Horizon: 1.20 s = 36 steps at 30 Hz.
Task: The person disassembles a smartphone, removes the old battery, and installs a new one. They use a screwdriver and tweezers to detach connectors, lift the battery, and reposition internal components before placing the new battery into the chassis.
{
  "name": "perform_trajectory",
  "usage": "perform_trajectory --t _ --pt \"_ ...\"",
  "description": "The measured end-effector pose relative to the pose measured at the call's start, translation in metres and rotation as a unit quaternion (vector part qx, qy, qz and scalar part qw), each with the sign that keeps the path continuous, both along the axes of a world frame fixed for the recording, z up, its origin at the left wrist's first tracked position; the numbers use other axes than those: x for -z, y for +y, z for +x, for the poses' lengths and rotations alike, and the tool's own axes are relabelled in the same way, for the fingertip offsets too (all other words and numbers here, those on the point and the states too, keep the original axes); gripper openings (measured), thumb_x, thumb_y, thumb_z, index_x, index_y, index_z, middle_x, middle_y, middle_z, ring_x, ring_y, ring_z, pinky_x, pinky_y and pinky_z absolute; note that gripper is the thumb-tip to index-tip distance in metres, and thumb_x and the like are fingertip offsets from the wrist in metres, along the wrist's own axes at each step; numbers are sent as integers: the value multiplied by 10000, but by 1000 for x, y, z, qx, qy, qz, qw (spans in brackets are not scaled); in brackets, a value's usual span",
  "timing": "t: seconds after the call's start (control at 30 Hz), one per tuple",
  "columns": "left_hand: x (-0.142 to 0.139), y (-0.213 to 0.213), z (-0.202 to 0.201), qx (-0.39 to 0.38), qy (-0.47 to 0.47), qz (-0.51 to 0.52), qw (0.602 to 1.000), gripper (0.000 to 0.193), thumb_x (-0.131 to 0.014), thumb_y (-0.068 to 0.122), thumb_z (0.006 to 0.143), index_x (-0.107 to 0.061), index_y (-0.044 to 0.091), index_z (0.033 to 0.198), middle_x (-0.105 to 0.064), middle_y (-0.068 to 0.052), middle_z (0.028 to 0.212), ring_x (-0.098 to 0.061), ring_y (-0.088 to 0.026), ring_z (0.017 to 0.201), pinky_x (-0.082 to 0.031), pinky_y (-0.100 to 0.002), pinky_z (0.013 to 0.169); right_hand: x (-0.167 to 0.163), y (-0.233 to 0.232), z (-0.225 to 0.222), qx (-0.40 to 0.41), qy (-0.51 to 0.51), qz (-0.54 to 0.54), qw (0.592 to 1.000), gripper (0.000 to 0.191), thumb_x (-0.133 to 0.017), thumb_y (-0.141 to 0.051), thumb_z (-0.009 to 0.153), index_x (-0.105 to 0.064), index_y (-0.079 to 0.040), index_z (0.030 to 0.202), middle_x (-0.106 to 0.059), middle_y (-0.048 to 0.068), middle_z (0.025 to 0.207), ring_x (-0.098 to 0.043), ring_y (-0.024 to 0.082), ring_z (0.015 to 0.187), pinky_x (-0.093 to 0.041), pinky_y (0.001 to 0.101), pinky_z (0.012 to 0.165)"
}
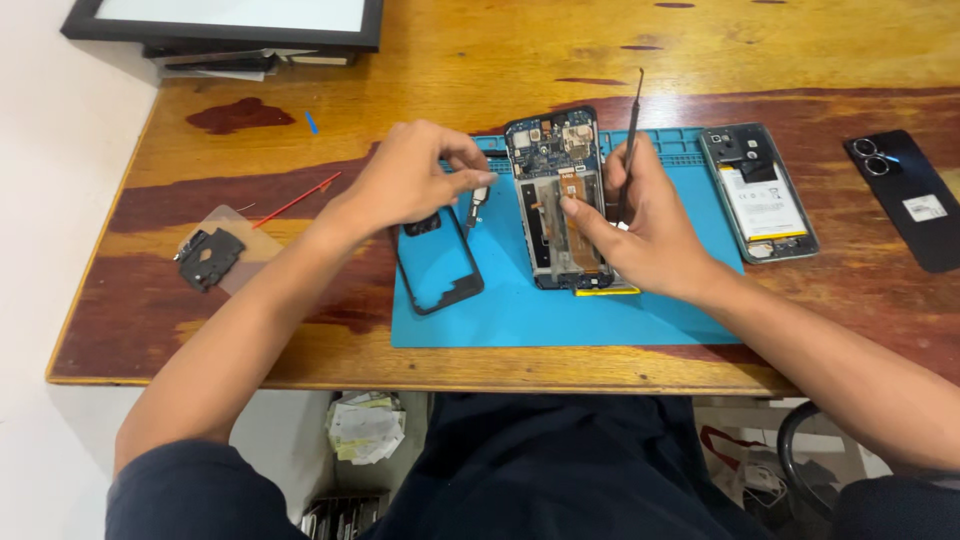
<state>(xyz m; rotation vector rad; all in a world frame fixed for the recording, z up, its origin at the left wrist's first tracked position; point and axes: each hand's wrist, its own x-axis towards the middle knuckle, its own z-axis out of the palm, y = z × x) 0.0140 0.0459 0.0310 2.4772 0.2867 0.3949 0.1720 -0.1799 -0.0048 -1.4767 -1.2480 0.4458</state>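
I have both forearms stretched forward, sleeves pushed up past the elbows. My left hand (410, 178) hangs palm down, thumb and forefinger pinched together at the tips. My right hand (648, 228) curls inward, forefinger extended to the left, other fingers folded.

Bright, even light, sharp at centre.
Soft glare lay on the wooden counter (800, 40) at the top right; the hands cast only faint shadows on the blue mat (560, 315); the edges bowed slightly, and the near sleeves blurred.
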Motion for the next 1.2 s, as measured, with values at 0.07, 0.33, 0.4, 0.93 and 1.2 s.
perform_trajectory --t 0.07,0.33,0.4,0.93,1.2 --pt "11 0 8 14 -16 25 999 186 -802 232 853 -806 72 948 -769 -101 819 -719 -225 678 -556 -352 649 2 3 2 -10 44 5 999 407 -695 -19 1003 -306 -137 1021 -427 -38 873 -433 13 755 -370 217 599" --pt "37 -12 3 51 -214 -69 973 223 -577 201 1130 -691 11 1153 -718 -75 916 -674 -134 806 -518 -293 727 8 7 4 -26 85 26 996 433 -717 -18 1010 -307 -153 1020 -392 -40 891 -411 32 809 -396 221 664" --pt "41 -19 1 59 -210 -185 958 258 -575 233 1100 -677 -4 1111 -604 -37 838 -519 -80 748 -409 -247 656 8 6 2 -21 86 20 996 433 -721 -23 1002 -310 -158 1020 -399 -40 875 -421 32 801 -398 218 653" --pt "42 -47 -7 120 -187 -327 919 271 -661 184 1044 -666 -4 1240 -746 -49 1072 -663 -60 930 -541 -239 809 14 2 -2 40 69 100 992 451 -723 40 998 -315 -145 947 -618 51 994 -628 69 944 -550 243 834" --pt "62 -57 -1 100 -174 -426 882 309 -576 229 1103 -694 4 1278 -744 -17 1072 -645 -41 930 -549 -239 833 4 5 -2 57 140 49 987 356 -660 -76 989 -324 -139 891 -639 26 928 -638 62 824 -555 261 646"
